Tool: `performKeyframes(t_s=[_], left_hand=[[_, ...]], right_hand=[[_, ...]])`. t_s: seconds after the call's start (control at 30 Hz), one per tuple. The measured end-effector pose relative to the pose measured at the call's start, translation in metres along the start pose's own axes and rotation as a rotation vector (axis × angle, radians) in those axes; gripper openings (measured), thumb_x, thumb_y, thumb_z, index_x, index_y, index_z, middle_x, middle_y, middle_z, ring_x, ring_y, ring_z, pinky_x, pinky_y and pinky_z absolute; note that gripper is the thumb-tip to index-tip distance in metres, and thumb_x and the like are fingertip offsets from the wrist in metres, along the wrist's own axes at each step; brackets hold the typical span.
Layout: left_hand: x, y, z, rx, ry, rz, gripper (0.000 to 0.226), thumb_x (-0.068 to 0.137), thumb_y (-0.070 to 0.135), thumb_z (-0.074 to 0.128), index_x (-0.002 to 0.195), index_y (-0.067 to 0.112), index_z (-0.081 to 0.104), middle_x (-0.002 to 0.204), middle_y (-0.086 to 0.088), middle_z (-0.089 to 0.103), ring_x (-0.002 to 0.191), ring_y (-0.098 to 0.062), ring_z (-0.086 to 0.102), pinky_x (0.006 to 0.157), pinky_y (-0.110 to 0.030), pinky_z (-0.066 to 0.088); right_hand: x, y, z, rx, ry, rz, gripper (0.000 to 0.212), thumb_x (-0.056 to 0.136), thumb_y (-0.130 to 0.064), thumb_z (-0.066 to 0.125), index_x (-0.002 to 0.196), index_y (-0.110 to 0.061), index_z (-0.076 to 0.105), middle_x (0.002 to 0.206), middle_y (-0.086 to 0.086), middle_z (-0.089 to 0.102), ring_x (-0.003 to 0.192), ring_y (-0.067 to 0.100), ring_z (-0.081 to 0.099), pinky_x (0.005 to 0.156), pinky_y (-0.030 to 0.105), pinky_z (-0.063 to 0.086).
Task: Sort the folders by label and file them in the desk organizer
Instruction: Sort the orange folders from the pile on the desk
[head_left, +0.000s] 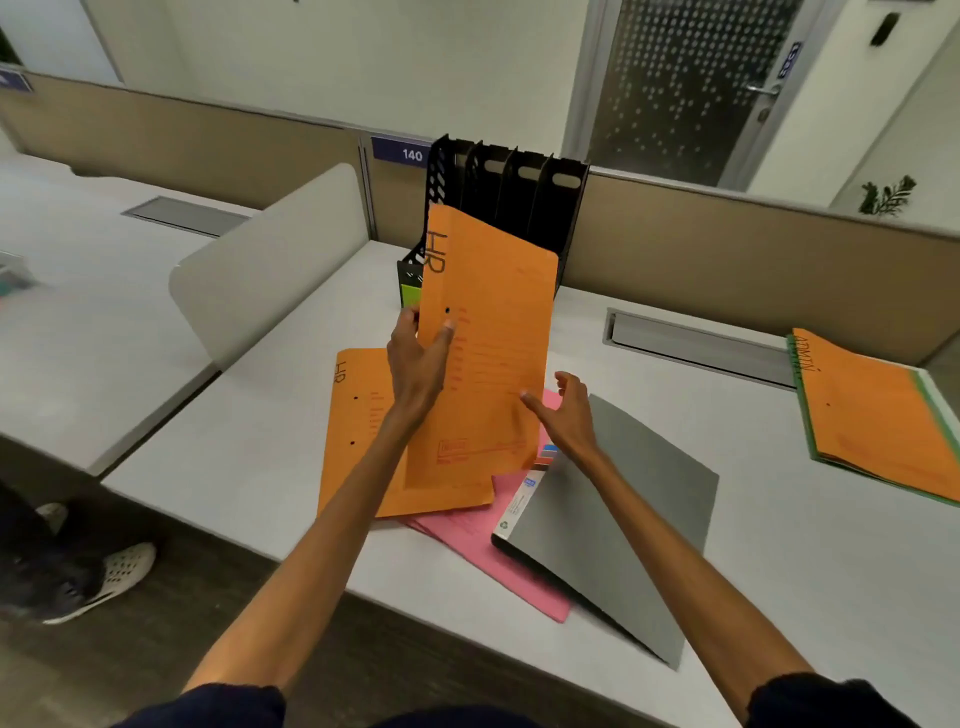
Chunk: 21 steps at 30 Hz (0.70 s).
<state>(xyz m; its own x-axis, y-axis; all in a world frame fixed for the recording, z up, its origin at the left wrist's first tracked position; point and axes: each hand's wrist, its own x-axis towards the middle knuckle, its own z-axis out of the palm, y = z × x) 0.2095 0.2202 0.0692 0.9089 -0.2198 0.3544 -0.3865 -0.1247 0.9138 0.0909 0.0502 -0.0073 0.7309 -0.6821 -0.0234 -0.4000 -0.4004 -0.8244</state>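
Your left hand (415, 358) pinches the raised HR folder (493, 322) at its left edge, thumb on the front face, fingers behind. The folder stands near upright, slightly tilted, in front of the black desk organizer (519, 187) and covers its near end; can't tell if it's in a slot. Your right hand (569, 410) is spread and holds nothing, forefinger at the folder's lower right; contact unclear. Flat on the desk (779, 571) below: second HR folder (358, 431) on the left, pink folder (498, 545) under it, grey folder (613, 519) on the right, overlapping the pink. ADMIN folder (878, 415) lies far right on a green-edged stack, well apart.
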Motion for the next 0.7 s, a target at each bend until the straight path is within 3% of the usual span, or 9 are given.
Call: performKeyframes(t_s=[0.07, 0.23, 0.4, 0.7], left_hand=[[0.007, 0.012, -0.004, -0.043, 0.017, 0.023, 0.028, 0.094, 0.021, 0.061, 0.115, 0.004, 0.054, 0.099, 0.008, 0.059, 0.081, 0.016, 0.058, 0.066, -0.003, 0.047], [0.015, 0.039, -0.006, -0.221, -0.021, 0.013, 0.028, 0.096, 0.023, 0.059, 0.121, 0.011, 0.052, 0.109, 0.003, 0.063, 0.097, -0.012, 0.066, 0.078, -0.025, 0.058], [0.02, 0.053, -0.001, -0.274, -0.312, 0.018, 0.041, 0.093, 0.027, 0.063, 0.128, 0.023, 0.043, 0.116, 0.012, 0.061, 0.106, -0.008, 0.065, 0.083, -0.028, 0.058], [-0.009, 0.046, 0.04, -0.288, -0.38, -0.037, 0.061, 0.087, 0.012, 0.069, 0.133, 0.01, 0.029, 0.126, -0.003, 0.055, 0.11, -0.007, 0.062, 0.079, -0.023, 0.057]], right_hand=[[0.007, -0.007, -0.005, 0.123, -0.05, 0.03, 0.08, 0.085, -0.048, 0.068, 0.146, -0.011, 0.031, 0.147, 0.011, 0.041, 0.129, 0.027, 0.047, 0.106, 0.045, 0.043], [0.015, -0.017, -0.018, 0.392, -0.132, 0.052, 0.068, 0.085, -0.047, 0.066, 0.139, -0.016, 0.04, 0.138, 0.005, 0.054, 0.119, 0.023, 0.056, 0.102, 0.045, 0.047], [0.017, -0.006, -0.037, 0.542, -0.079, 0.115, 0.055, 0.081, -0.042, 0.073, 0.128, -0.021, 0.053, 0.128, 0.002, 0.062, 0.114, 0.025, 0.059, 0.097, 0.048, 0.049], [0.013, 0.028, -0.078, 0.57, 0.071, 0.099, 0.041, 0.081, -0.032, 0.077, 0.115, -0.017, 0.061, 0.114, 0.001, 0.067, 0.103, 0.021, 0.064, 0.091, 0.039, 0.053]])
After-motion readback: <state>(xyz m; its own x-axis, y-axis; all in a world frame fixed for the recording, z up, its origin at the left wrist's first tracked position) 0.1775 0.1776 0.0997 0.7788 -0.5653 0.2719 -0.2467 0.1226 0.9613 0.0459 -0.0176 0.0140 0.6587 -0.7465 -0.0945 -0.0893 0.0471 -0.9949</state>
